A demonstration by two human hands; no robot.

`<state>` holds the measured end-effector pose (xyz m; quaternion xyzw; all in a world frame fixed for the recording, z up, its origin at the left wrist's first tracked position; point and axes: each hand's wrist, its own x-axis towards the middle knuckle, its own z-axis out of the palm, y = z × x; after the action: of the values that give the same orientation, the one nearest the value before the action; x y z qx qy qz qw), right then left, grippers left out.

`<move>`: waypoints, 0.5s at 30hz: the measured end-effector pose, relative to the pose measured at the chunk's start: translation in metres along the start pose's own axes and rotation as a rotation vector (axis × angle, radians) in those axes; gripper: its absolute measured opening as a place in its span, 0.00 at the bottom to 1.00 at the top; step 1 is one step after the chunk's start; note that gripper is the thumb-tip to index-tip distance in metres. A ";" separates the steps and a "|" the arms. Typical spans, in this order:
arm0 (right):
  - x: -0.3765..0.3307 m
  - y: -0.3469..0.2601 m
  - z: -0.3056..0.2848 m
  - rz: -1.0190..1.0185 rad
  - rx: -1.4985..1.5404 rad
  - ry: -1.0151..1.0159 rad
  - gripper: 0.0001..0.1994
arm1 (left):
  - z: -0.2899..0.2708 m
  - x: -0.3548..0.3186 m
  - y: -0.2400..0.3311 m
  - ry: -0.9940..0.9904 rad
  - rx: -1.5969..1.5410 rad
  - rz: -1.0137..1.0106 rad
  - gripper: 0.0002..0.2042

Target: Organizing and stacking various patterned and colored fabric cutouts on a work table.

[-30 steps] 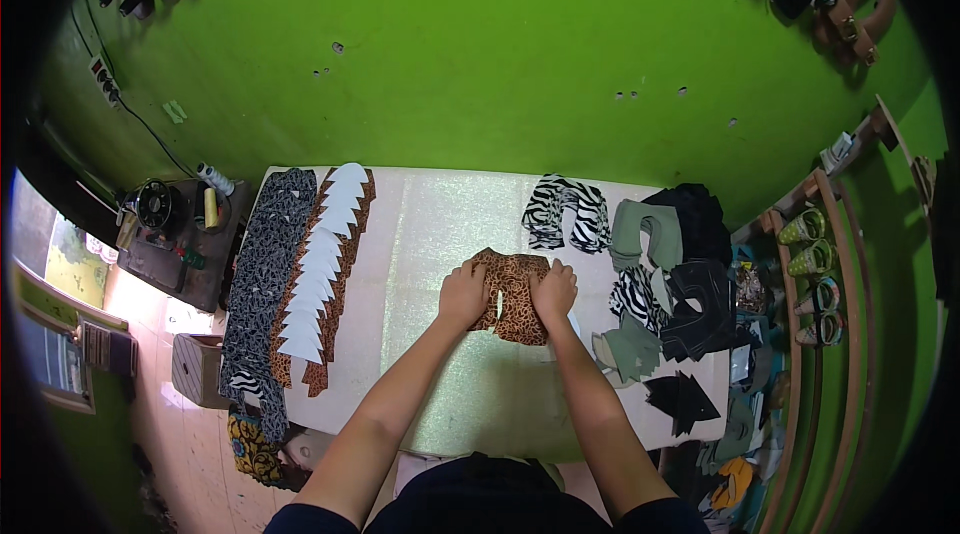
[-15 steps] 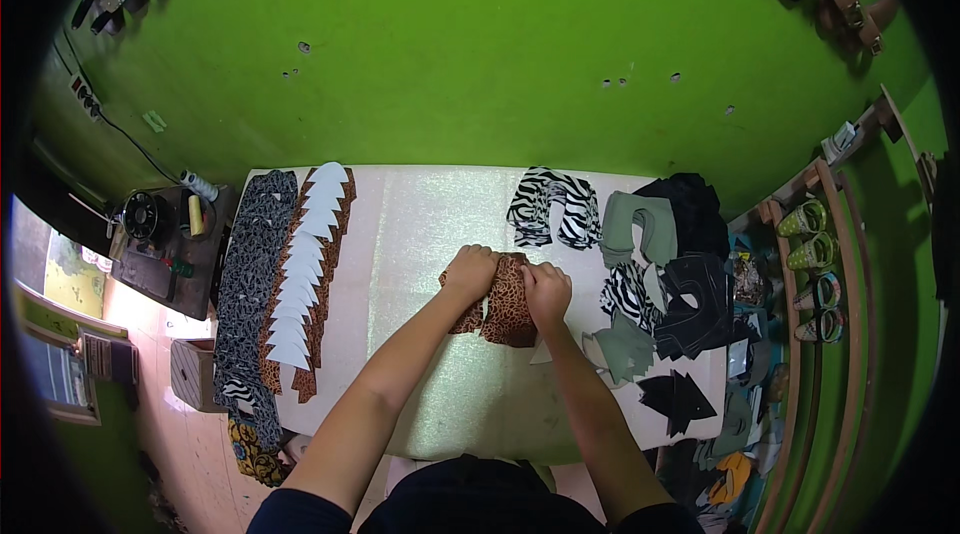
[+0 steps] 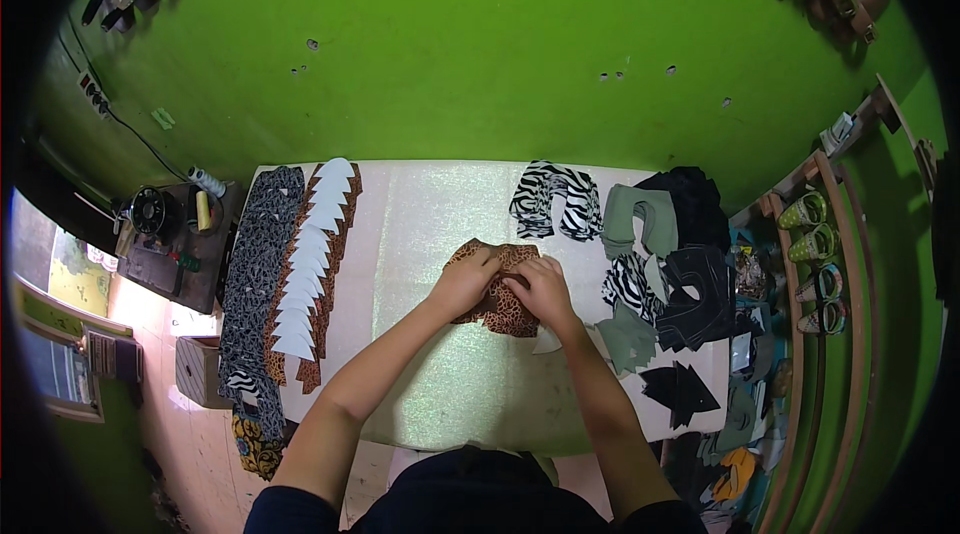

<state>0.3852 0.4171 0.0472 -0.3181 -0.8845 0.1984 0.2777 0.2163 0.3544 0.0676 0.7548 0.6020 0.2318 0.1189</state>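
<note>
Mid-table lies a brown leopard-print cut piece [image 3: 512, 320], curved like a shoe upper, with both hands over it. My left hand [image 3: 467, 284] is closed on its left part, fingers bent near the middle. Gripping the right part, my right hand [image 3: 541, 291] has its thumb and fingertips pressed in close to the left fingers. The hands hide much of the piece's centre. Beyond them rests a stack of zebra-print curved pieces [image 3: 524, 204]. Grey-green curved pieces [image 3: 622, 218] lie to its right.
Overlapping leopard pieces with white pointed parts [image 3: 306, 280] run along the left, beside a dark patterned row [image 3: 262, 264]. At right are black pieces [image 3: 700, 329] and a black pointed stack [image 3: 676, 394]. A wooden rack [image 3: 850, 264] holds sandals. The green wall [image 3: 450, 54] borders the table's far edge.
My hands have come closer together at the middle of the leopard piece, the right hand turning inward. The gap in the piece's near edge is no longer plainly seen.
</note>
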 end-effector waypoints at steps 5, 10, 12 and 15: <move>-0.016 -0.028 -0.019 0.125 0.244 -0.188 0.08 | -0.027 -0.047 0.007 0.032 -0.200 -0.203 0.07; -0.061 -0.047 -0.028 0.341 0.390 -0.448 0.10 | -0.019 -0.102 0.022 -0.098 -0.614 -0.483 0.07; -0.083 -0.045 -0.015 0.425 0.464 -0.580 0.10 | -0.004 -0.119 0.018 -0.162 -0.580 -0.468 0.07; -0.113 -0.043 0.005 0.486 0.459 -0.485 0.11 | 0.020 -0.129 0.022 -0.212 -0.440 -0.489 0.08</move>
<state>0.4355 0.3089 0.0250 -0.3916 -0.7562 0.5195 0.0697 0.2238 0.2267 0.0336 0.5644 0.6850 0.2409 0.3927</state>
